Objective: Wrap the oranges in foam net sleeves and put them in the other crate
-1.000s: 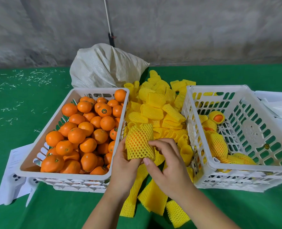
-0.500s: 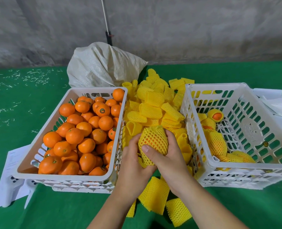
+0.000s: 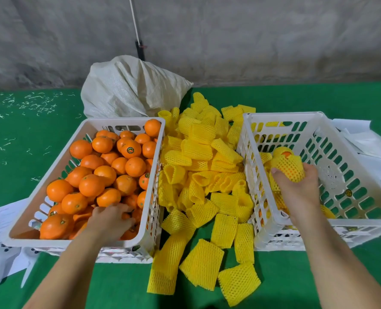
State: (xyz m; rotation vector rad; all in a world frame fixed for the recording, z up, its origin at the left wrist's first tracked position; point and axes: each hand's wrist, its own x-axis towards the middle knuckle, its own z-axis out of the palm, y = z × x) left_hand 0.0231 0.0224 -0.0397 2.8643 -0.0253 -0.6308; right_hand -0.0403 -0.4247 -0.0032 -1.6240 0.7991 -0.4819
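The left white crate (image 3: 73, 243) is full of bare oranges (image 3: 91, 185). My left hand (image 3: 110, 220) is inside it at the near right corner, with its fingers curled over an orange that is mostly hidden. My right hand (image 3: 301, 190) grips a wrapped orange (image 3: 288, 167) in a yellow foam net sleeve, low inside the right white crate (image 3: 363, 225) near its left wall. Another wrapped orange (image 3: 282, 151) lies just behind it, and more sit under my wrist. A pile of loose yellow sleeves (image 3: 198, 175) lies between the crates.
A white woven sack (image 3: 129, 90) sits behind the left crate. Papers lie under the left crate's near corner (image 3: 2, 221) and beside the right crate (image 3: 368, 141). Green cloth (image 3: 18, 141) covers the table, and a grey wall with a thin rod (image 3: 138, 41) stands behind.
Both hands were working the sleeve over one orange in the middle. They have since parted: the right carried the wrapped orange into the right crate, and the left went into the left crate.
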